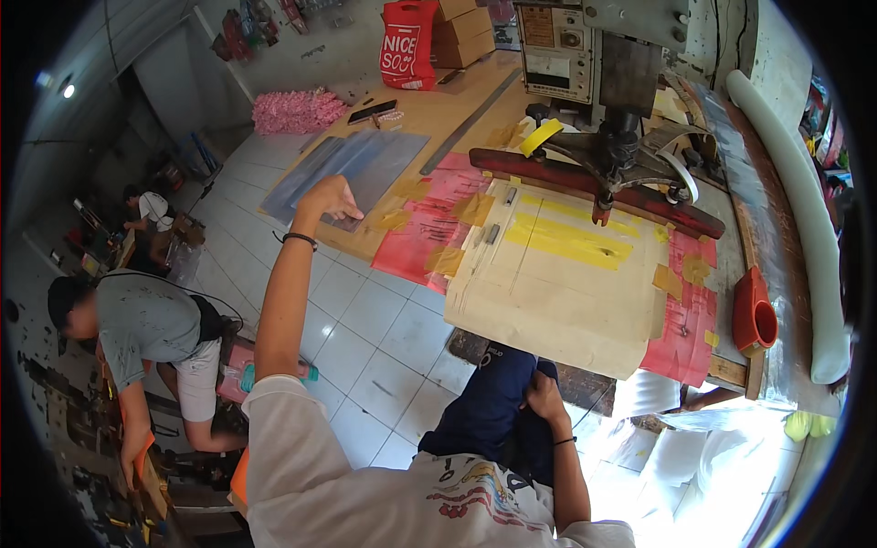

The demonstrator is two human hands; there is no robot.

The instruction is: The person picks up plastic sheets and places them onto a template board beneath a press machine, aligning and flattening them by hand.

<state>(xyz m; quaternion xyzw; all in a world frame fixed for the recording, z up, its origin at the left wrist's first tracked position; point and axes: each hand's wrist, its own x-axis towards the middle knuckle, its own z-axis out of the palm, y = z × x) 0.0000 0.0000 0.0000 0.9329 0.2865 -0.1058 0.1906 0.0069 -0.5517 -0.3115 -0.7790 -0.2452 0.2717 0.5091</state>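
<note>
My left hand (330,198) reaches out to the near edge of a stack of clear, bluish plastic sheets (384,157) on the wooden table. Its fingers are bent together at the edge of the sheets; the fingertips show only in part. Low by my dark blue trousers (484,397), my right hand (545,399) is closed, and what lies inside its fingers, if anything, is hidden. In front of me a cream board (557,310) with yellow tape strips lies on red sheeting (429,224), under the dark red bar (585,190) of a press machine (630,119).
An orange-red tape dispenser (754,315) stands at the table's right side. Further back are a yellow tape roll (541,137), a phone (372,111), a long metal ruler (475,119), a red bag (407,46) and pink wrapped bundles (297,111). A co-worker (151,320) bends over at the left.
</note>
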